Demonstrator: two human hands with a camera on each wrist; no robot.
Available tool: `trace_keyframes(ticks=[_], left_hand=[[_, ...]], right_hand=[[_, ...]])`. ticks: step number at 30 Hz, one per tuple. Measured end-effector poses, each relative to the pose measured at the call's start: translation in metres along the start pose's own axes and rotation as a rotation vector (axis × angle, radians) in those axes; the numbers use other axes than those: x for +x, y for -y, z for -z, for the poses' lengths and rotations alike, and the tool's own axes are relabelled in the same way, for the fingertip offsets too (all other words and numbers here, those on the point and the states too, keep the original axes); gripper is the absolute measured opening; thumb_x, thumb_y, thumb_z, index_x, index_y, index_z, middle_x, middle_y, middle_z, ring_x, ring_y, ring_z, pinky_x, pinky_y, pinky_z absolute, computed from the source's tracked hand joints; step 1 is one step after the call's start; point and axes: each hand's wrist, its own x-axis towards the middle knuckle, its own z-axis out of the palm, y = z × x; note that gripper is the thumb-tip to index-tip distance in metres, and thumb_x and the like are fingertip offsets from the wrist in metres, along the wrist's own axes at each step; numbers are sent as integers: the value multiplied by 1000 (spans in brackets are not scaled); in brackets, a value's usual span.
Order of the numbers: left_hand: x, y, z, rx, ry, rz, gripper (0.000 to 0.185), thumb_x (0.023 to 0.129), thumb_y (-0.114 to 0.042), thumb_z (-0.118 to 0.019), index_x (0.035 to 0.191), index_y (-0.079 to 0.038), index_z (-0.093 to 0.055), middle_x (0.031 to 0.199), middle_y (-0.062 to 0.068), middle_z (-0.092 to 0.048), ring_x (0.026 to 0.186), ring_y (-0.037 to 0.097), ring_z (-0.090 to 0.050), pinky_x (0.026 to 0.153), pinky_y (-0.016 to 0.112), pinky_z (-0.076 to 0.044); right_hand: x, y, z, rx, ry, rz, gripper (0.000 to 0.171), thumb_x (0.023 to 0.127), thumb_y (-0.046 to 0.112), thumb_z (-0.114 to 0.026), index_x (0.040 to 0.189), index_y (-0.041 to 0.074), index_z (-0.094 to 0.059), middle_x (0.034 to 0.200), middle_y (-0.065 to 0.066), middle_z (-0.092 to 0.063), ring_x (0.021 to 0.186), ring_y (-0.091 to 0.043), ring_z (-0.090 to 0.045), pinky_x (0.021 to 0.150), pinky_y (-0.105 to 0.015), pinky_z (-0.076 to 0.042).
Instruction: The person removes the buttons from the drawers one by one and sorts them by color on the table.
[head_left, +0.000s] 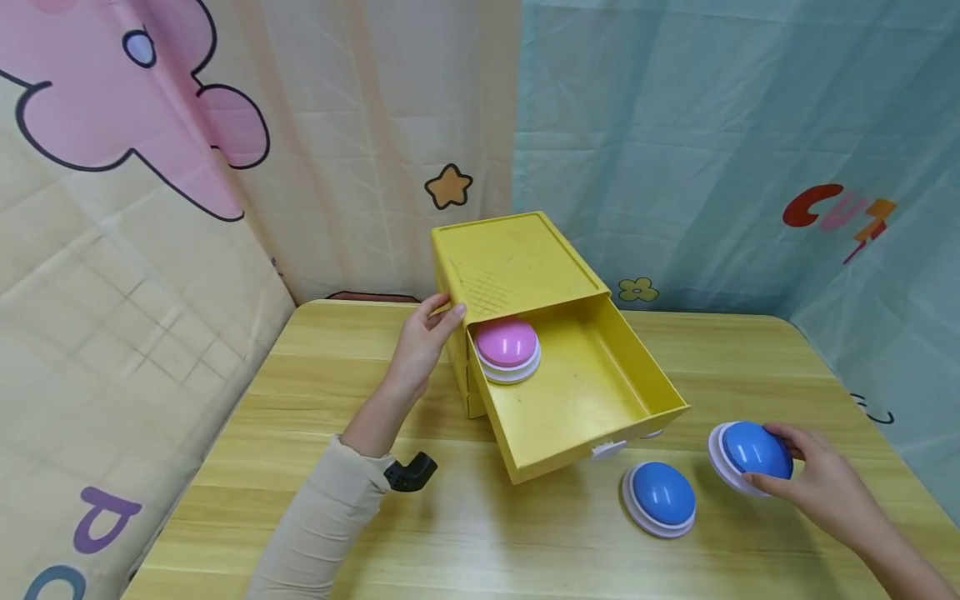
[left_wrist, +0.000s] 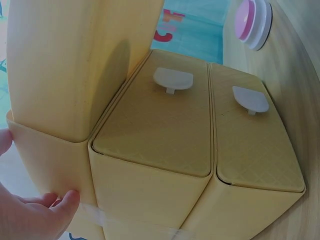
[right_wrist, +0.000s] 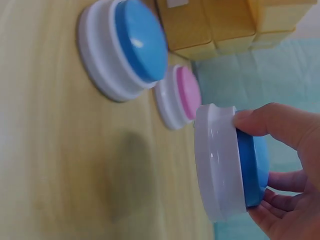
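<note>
A yellow drawer cabinet (head_left: 510, 258) stands mid-table with its top drawer (head_left: 600, 400) pulled out. A pink dome button (head_left: 507, 348) on a white base sits in the drawer's back left corner. My left hand (head_left: 442, 310) rests against the cabinet's left side, fingertips at the top edge; in the left wrist view the fingertips (left_wrist: 65, 200) lie flat on the yellow wall. My right hand (head_left: 772, 457) grips a blue dome button (head_left: 753, 450), tilted and lifted at the right. A second blue button (head_left: 658, 497) lies on the table in front of the drawer.
Two shut lower drawers (left_wrist: 155, 130) with white handles (left_wrist: 172, 79) sit under the open one. In the right wrist view another pink button (right_wrist: 180, 97) lies on the table near the cabinet's base. Curtains hang behind the wooden table (head_left: 315, 367).
</note>
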Motion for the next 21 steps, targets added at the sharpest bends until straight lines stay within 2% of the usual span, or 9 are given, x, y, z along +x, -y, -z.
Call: trace_keyframes(ticks=[6, 13, 21], left_hand=[[0, 1, -1, -7, 3, -4, 59, 89, -25, -57, 136, 0, -32, 128, 16, -41, 113, 23, -43, 98, 37, -30], [0, 1, 0, -11, 8, -3, 59, 89, -25, -57, 136, 1, -31, 129, 16, -40, 114, 24, -42, 98, 38, -29], [-2, -1, -1, -9, -1, 1, 59, 89, -27, -57, 136, -1, -32, 128, 15, -42, 114, 22, -42, 98, 37, -30]], right_hand=[[-7, -16, -12, 18, 81, -85, 84, 70, 34, -77, 121, -18, -35, 113, -36, -37, 96, -49, -42, 72, -54, -43], [-12, -27, -24, 16, 136, -165, 90, 69, 36, -76, 122, -20, -31, 112, -39, -35, 97, -50, -40, 75, -56, -41], [-15, -35, -33, -29, 166, -142, 90, 64, 31, -79, 118, -23, -32, 108, -40, -35, 96, -52, -40, 76, -60, -38]])
